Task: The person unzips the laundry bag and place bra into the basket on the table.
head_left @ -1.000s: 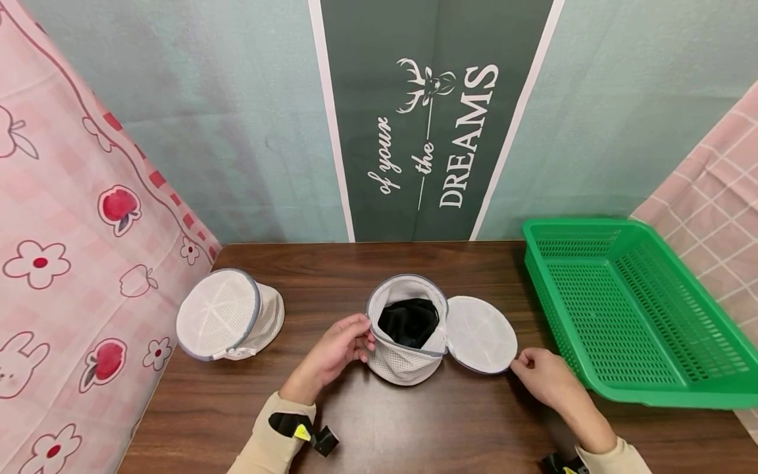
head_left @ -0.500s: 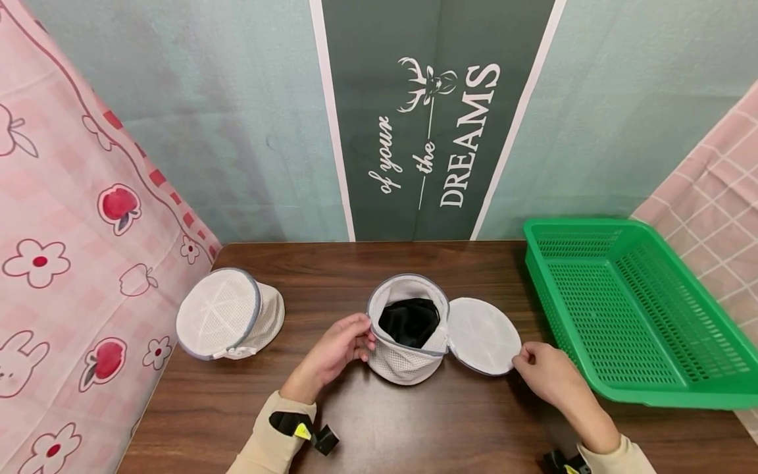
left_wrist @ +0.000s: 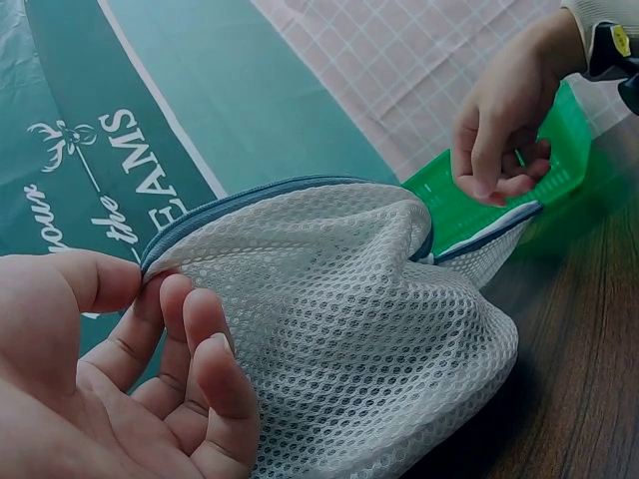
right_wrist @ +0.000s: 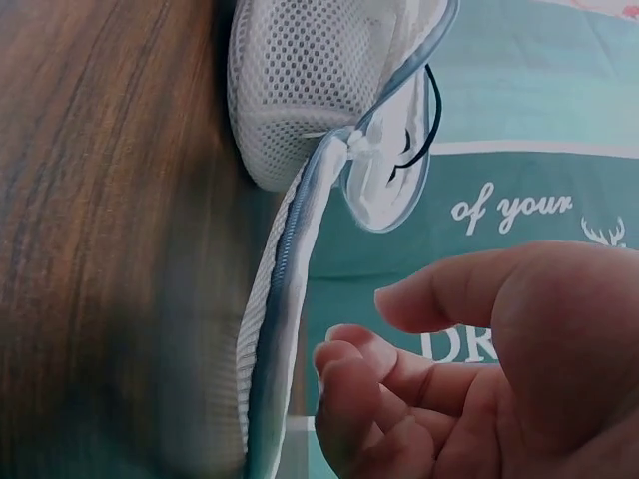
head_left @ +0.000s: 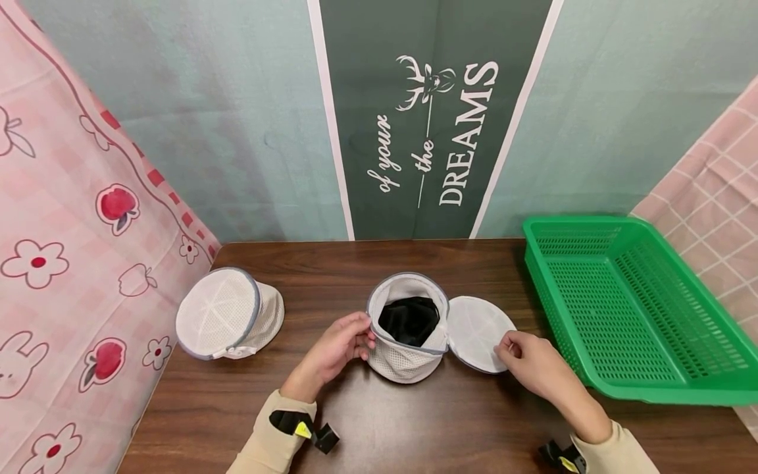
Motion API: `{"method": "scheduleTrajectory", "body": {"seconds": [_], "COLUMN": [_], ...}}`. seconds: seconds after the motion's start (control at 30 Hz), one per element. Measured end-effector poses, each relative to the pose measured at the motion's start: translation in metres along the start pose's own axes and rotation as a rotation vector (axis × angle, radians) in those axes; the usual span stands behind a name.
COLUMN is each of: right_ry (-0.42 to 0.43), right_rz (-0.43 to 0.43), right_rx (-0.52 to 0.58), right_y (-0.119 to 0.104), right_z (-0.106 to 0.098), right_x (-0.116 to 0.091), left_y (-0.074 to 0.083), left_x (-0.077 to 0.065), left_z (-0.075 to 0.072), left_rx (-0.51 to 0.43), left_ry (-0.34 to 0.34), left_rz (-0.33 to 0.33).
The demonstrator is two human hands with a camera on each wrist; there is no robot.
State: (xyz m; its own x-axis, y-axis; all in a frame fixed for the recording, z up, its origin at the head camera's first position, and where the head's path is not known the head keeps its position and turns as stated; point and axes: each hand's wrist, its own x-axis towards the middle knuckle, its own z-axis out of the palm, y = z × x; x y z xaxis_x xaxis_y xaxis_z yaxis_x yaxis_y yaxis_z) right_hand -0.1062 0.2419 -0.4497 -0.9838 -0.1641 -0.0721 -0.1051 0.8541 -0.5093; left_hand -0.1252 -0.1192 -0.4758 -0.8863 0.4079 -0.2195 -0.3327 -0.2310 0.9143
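A white mesh laundry bag (head_left: pixel 403 361) with a blue-grey zipper rim stands unzipped at the table's middle. Black fabric (head_left: pixel 410 321) lies inside it. My left hand (head_left: pixel 339 343) pinches the bag's rim between thumb and index finger, as the left wrist view confirms. The bag's round lid (head_left: pixel 474 329) is folded out to the right. Over the lid's right edge hovers my right hand (head_left: pixel 535 363), thumb and fingers loosely bent. In the right wrist view a gap shows between the right fingertips (right_wrist: pixel 344 349) and the lid's zipper edge (right_wrist: pixel 285 279).
A second white mesh bag (head_left: pixel 220 315), its lid covering the top, lies tilted at the table's left. At the right stands a green plastic basket (head_left: pixel 616 322), close beside my right hand. Curtains hang behind and on both sides of the brown table (head_left: pixel 379 428).
The right hand was at the lid's outer edge, shifted slightly right with it, then came away and moved left over the lid. The lid settled back slightly. The left hand kept its grip.
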Motion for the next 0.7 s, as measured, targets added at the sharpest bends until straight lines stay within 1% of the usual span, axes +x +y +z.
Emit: {"method": "scheduleTrajectory", "body": {"seconds": [0.27,0.7], "right_ry": [0.031,0.039], "right_rz": [-0.06,-0.098], "right_rx": [0.0,0.002], "right_y": [-0.009,-0.029], "right_z": [-0.005,-0.008], "right_x": [0.006,0.021], "left_y": [0.0,0.0], "left_x": [0.0,-0.001], "left_z": [-0.001,0.0], "left_rx": [-0.002,0.002], "left_ry": [-0.001,-0.004], "left_rz": [0.001,0.004]}}
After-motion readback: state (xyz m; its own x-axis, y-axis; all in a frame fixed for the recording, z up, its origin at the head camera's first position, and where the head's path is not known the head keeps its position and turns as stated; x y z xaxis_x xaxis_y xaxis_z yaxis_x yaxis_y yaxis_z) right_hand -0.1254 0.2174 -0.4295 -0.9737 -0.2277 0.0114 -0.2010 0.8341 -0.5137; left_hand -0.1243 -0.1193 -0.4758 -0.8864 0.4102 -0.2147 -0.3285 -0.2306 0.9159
